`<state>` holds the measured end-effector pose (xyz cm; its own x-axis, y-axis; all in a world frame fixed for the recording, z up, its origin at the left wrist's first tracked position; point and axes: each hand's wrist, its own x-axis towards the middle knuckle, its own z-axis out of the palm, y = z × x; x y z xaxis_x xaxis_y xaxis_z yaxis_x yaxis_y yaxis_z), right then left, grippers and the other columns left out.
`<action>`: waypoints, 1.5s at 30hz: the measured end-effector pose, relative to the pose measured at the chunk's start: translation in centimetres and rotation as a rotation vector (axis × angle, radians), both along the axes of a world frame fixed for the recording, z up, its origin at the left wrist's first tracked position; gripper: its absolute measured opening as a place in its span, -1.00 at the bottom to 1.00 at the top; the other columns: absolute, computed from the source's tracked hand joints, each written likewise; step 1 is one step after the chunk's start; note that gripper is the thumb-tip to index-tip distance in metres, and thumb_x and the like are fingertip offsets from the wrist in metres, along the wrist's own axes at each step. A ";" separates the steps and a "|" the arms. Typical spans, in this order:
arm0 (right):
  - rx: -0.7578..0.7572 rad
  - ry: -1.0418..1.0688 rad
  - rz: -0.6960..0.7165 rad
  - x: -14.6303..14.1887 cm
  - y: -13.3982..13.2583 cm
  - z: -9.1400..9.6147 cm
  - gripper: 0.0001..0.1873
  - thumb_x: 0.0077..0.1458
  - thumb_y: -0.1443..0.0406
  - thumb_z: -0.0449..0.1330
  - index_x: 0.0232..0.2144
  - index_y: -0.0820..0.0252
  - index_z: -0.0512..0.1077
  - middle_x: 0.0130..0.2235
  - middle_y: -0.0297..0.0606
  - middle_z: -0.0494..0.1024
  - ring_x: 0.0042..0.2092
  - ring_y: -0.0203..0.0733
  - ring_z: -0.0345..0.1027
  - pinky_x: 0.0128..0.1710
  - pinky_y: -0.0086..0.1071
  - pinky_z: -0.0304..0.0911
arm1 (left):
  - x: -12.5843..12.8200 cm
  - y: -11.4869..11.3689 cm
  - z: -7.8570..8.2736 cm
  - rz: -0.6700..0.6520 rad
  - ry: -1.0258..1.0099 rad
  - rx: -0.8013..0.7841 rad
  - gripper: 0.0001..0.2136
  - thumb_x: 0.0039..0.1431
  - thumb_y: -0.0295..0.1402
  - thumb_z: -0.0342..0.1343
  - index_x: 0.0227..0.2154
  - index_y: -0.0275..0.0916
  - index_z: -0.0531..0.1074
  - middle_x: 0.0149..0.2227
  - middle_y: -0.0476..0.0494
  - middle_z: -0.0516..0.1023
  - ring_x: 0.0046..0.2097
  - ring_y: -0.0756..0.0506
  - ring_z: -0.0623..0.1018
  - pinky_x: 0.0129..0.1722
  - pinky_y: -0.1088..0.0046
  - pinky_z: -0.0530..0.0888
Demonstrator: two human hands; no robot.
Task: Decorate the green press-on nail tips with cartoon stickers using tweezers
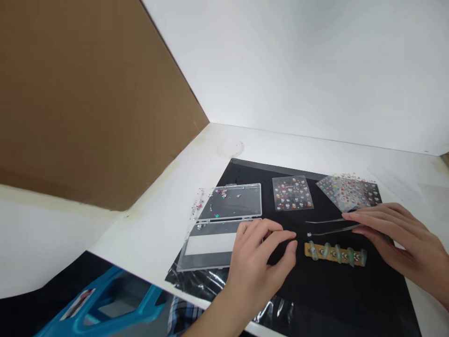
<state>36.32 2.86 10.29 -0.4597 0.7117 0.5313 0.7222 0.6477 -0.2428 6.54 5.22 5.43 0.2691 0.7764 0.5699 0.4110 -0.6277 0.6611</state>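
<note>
Bright, even light fills the white surface (147, 224), leaving only faint shadows under the left hand (259, 262) and right hand (396, 238); glare streaks the glossy black sheet (273, 311) at lower center.

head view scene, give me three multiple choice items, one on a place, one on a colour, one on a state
1. Where is the tan strip of false nails?
A. On the sticker sheets
B. Just below the tweezers held in the right hand
C. Inside the clear plastic case

2. What colour is the mat under these things?
A. Blue
B. White
C. Black

3. What state is the clear plastic case in?
A. Open, its two halves lying flat
B. Shut
C. Standing upright

Answers:
1. B, the strip lies on the mat just below the tweezers.
2. C, the mat shows black around everything.
3. A, both halves lie flat on the mat.
</note>
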 end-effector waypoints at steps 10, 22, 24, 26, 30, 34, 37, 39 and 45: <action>0.040 0.006 -0.044 2.8 -2.4 0.1 -0.26 0.36 0.61 0.22 0.46 0.01 0.36 -0.01 -0.29 0.73 -0.04 -0.26 0.60 -0.07 -0.31 0.43 | -4.5 -3.7 -1.6 -0.053 0.285 0.001 -0.80 0.53 -0.49 0.19 0.08 -0.12 0.57 -0.06 -0.05 0.62 0.01 -0.05 0.52 0.09 0.33 0.33; 0.065 -0.125 -0.016 4.3 -2.9 -0.2 -0.37 0.35 0.63 0.24 0.38 0.22 0.41 -0.01 -0.18 0.75 -0.04 -0.23 0.63 0.01 -0.24 0.39 | -4.2 -4.1 -1.8 0.002 0.338 0.014 -0.80 0.60 -0.41 0.13 0.15 -0.09 0.53 0.02 -0.04 0.65 0.09 -0.04 0.54 0.22 0.31 0.30; 0.066 -0.145 -0.012 4.5 -3.1 -0.4 -0.32 0.35 0.62 0.24 0.43 0.19 0.37 0.00 -0.20 0.75 -0.04 -0.23 0.63 0.00 -0.24 0.38 | -4.1 -4.2 -1.9 0.010 0.318 0.008 -0.81 0.61 -0.41 0.12 0.14 -0.10 0.53 0.02 -0.04 0.64 0.09 -0.04 0.54 0.22 0.31 0.29; 0.055 -0.149 -0.027 4.6 -3.5 -0.6 -0.24 0.35 0.63 0.22 0.49 0.13 0.32 0.03 -0.22 0.75 -0.03 -0.21 0.64 0.01 -0.21 0.36 | -4.1 -4.1 -1.9 0.003 0.342 0.009 -0.81 0.60 -0.40 0.13 0.15 -0.10 0.53 0.02 -0.04 0.64 0.10 -0.03 0.53 0.21 0.32 0.29; 0.030 -0.130 -0.077 4.4 -4.3 -0.5 -0.13 0.33 0.65 0.20 0.54 -0.02 0.25 0.08 -0.28 0.74 0.01 -0.15 0.66 0.05 -0.16 0.36 | -4.3 -4.0 -1.9 -0.015 0.380 0.026 -0.80 0.59 -0.41 0.16 0.16 -0.11 0.51 0.03 -0.05 0.65 0.10 -0.03 0.53 0.20 0.32 0.30; 0.040 -0.191 -0.059 4.6 -4.7 0.2 -0.17 0.36 0.61 0.15 0.54 -0.03 0.26 0.11 -0.31 0.74 0.02 -0.11 0.67 0.05 -0.15 0.35 | -4.4 -4.2 -1.8 -0.016 0.387 0.030 -0.80 0.60 -0.41 0.14 0.17 -0.11 0.51 0.02 -0.05 0.64 0.10 -0.04 0.53 0.20 0.31 0.29; 0.034 -0.268 -0.010 5.0 -5.2 0.5 -0.19 0.37 0.60 0.15 0.54 0.01 0.26 0.18 -0.31 0.71 0.08 -0.11 0.65 0.11 -0.17 0.34 | -4.4 -4.2 -1.8 -0.019 0.402 0.024 -0.79 0.60 -0.42 0.13 0.17 -0.10 0.50 0.03 -0.04 0.65 0.10 -0.04 0.53 0.20 0.31 0.29; 0.004 -0.280 -0.033 5.1 -5.7 0.6 -0.19 0.40 0.60 0.11 0.55 -0.03 0.23 0.21 -0.32 0.69 0.14 -0.11 0.63 0.17 -0.17 0.32 | -4.2 -4.2 -1.7 -0.017 0.412 0.027 -0.80 0.60 -0.42 0.13 0.16 -0.10 0.51 0.03 -0.04 0.65 0.11 -0.04 0.53 0.20 0.31 0.29; -0.039 -0.231 -0.123 4.7 -6.9 0.3 -0.21 0.45 0.58 0.09 0.55 -0.14 0.24 0.22 -0.35 0.68 0.20 -0.10 0.60 0.25 -0.15 0.28 | -3.8 -4.1 -1.7 0.016 0.369 0.035 -0.82 0.59 -0.44 0.12 0.11 -0.11 0.53 0.01 -0.05 0.65 0.07 -0.07 0.55 0.19 0.29 0.30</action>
